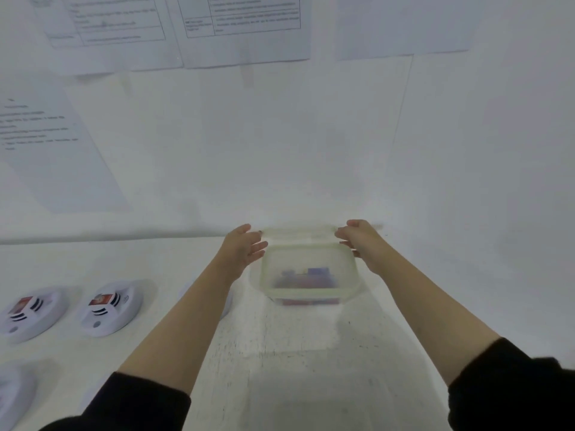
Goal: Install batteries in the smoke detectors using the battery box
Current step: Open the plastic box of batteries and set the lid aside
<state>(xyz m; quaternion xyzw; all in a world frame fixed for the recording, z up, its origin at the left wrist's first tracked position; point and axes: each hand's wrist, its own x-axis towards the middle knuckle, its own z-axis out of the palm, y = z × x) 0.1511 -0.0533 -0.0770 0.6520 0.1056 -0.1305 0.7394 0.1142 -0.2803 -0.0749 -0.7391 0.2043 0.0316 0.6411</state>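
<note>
Battery box [311,293] sits mid-frame, its lid [298,234] raised and pinched at each end by loosely spread left hand [241,247] and right hand [357,241]: seemingly the opening step, with setting the lid aside and picking batteries [314,272] next.

White wall [311,135] w/ taped papers [242,29]

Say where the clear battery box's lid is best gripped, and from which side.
Grip the lid by its two short ends, left hand from the left, right hand from the right. It shows as a wide, thin strip over the far rim of the battery box, with both ends exposed. Blur hides whether the hands pinch it yet.
</note>
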